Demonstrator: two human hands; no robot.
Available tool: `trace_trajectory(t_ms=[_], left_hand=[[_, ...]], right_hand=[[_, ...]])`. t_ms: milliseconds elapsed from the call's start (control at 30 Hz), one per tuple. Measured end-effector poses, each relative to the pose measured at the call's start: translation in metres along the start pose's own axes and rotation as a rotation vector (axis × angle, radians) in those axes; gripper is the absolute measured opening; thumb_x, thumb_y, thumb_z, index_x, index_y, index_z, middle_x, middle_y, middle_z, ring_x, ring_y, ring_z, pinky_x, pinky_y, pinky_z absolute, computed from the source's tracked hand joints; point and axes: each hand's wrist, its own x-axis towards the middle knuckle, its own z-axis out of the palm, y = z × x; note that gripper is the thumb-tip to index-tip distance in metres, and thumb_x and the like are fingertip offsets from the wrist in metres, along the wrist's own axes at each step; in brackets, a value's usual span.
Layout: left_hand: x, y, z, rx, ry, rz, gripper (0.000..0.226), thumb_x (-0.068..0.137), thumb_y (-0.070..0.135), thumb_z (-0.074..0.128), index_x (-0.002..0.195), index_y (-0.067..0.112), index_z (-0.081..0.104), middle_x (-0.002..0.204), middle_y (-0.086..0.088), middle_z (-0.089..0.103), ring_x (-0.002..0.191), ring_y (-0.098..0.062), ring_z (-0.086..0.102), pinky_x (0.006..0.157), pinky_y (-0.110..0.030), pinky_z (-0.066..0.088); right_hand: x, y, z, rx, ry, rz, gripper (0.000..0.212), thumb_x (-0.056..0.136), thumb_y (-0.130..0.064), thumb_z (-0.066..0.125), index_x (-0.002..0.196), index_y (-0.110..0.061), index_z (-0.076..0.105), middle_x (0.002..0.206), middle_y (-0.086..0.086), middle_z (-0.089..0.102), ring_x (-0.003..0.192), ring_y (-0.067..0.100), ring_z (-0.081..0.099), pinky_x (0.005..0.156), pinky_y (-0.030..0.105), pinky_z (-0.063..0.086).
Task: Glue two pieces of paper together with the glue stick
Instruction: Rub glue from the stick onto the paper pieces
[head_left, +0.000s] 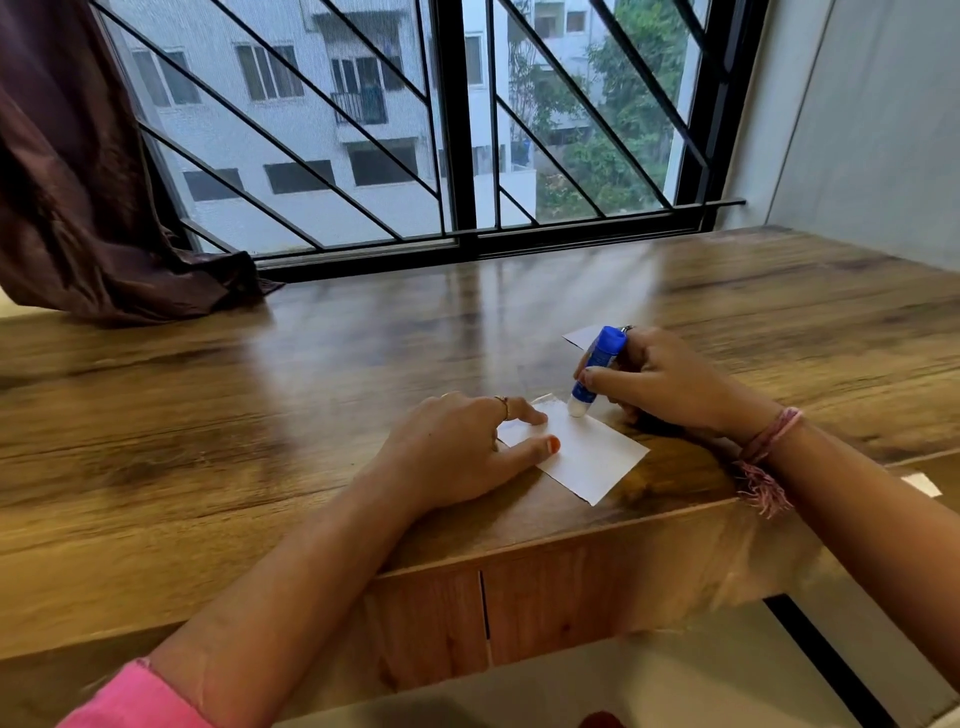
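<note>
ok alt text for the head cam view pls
A right hand rubs a blue glue stick onto a white paper piece that the left hand presses flat on a wooden desk. A second paper piece lies behind, before a barred window.

A glossy wooden desk (260, 395) stands against a black-barred window (415, 130); a brown curtain (67, 182) hangs left, a grey wall (857, 130) right, apartment blocks and perhaps trees outside.

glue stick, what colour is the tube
Blue, with a white tip; the glue stick shows clearly in the head view, held by the right hand.
</note>
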Motion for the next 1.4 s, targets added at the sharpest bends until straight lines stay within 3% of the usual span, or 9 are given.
trace_trajectory(t_ms=[467,667,800,867,933,1033,1200,1333,1400], left_hand=[[0.000,-0.001,0.001,-0.005,-0.003,-0.011,0.041,0.086,0.065,0.043,0.122,0.047,0.054,0.050,0.015,0.038,0.053,-0.003,0.039,0.060,-0.027,0.032],[0.000,-0.001,0.000,0.002,-0.006,-0.011,0.042,0.087,0.065,0.043,0.122,0.047,0.054,0.049,0.014,0.037,0.052,-0.003,0.038,0.058,-0.026,0.031],[0.000,0.000,0.000,0.004,0.000,-0.008,0.040,0.087,0.064,0.044,0.122,0.047,0.054,0.049,0.015,0.038,0.052,-0.001,0.038,0.054,-0.021,0.029],[-0.001,0.001,0.000,0.000,0.007,-0.010,0.040,0.087,0.064,0.044,0.121,0.046,0.055,0.047,0.015,0.038,0.051,0.000,0.038,0.053,-0.018,0.028],[0.000,0.001,0.000,-0.004,0.008,-0.014,0.039,0.087,0.064,0.045,0.120,0.046,0.055,0.046,0.014,0.038,0.051,-0.001,0.038,0.053,-0.017,0.027],[0.000,0.000,0.000,-0.001,0.005,-0.019,0.040,0.087,0.065,0.044,0.121,0.047,0.055,0.048,0.013,0.038,0.051,-0.003,0.038,0.053,-0.018,0.027],[0.000,-0.001,0.002,0.003,0.002,-0.022,0.041,0.086,0.067,0.043,0.120,0.048,0.055,0.049,0.013,0.039,0.052,-0.002,0.038,0.057,-0.025,0.030],[0.000,0.000,0.001,-0.002,0.000,-0.025,0.040,0.086,0.066,0.044,0.120,0.048,0.055,0.049,0.013,0.039,0.053,-0.003,0.038,0.059,-0.028,0.031],[0.000,-0.001,0.001,-0.004,0.006,-0.028,0.040,0.085,0.067,0.044,0.119,0.048,0.055,0.048,0.013,0.040,0.053,-0.004,0.039,0.059,-0.028,0.031]], right_hand=[[-0.005,-0.001,-0.008,-0.007,-0.050,0.007,0.020,0.089,-0.015,0.060,0.100,0.001,0.060,0.058,-0.002,0.052,0.042,0.000,0.049,0.049,0.012,0.042],[-0.006,0.000,-0.011,-0.025,-0.072,0.011,0.021,0.087,-0.016,0.061,0.101,0.000,0.060,0.060,-0.001,0.052,0.045,0.002,0.049,0.057,0.024,0.043],[-0.008,-0.001,-0.012,-0.011,-0.083,-0.015,0.025,0.085,-0.025,0.064,0.100,-0.004,0.062,0.061,0.000,0.054,0.048,0.003,0.050,0.058,0.027,0.045],[-0.010,-0.002,-0.014,0.019,-0.105,-0.014,0.043,0.074,-0.041,0.065,0.097,-0.006,0.063,0.062,0.000,0.057,0.051,0.006,0.053,0.057,0.024,0.047],[-0.012,-0.001,-0.015,0.026,-0.099,-0.006,0.049,0.069,-0.047,0.062,0.095,-0.005,0.063,0.065,0.003,0.057,0.053,0.009,0.054,0.056,0.024,0.047],[-0.012,0.001,-0.016,0.020,-0.081,0.000,0.032,0.085,-0.028,0.065,0.100,0.000,0.061,0.071,0.012,0.055,0.056,0.014,0.053,0.059,0.028,0.046],[-0.014,-0.002,-0.019,0.037,-0.135,0.014,0.046,0.067,-0.045,0.063,0.094,-0.008,0.063,0.084,0.027,0.064,0.067,0.030,0.061,0.072,0.045,0.053],[-0.016,0.001,-0.020,0.038,-0.128,0.028,0.031,0.083,-0.031,0.066,0.099,-0.005,0.062,0.069,0.011,0.056,0.054,0.011,0.054,0.063,0.036,0.048],[-0.018,0.001,-0.020,0.042,-0.131,0.029,0.036,0.078,-0.039,0.066,0.097,-0.009,0.062,0.070,0.010,0.058,0.056,0.012,0.056,0.064,0.036,0.048]])
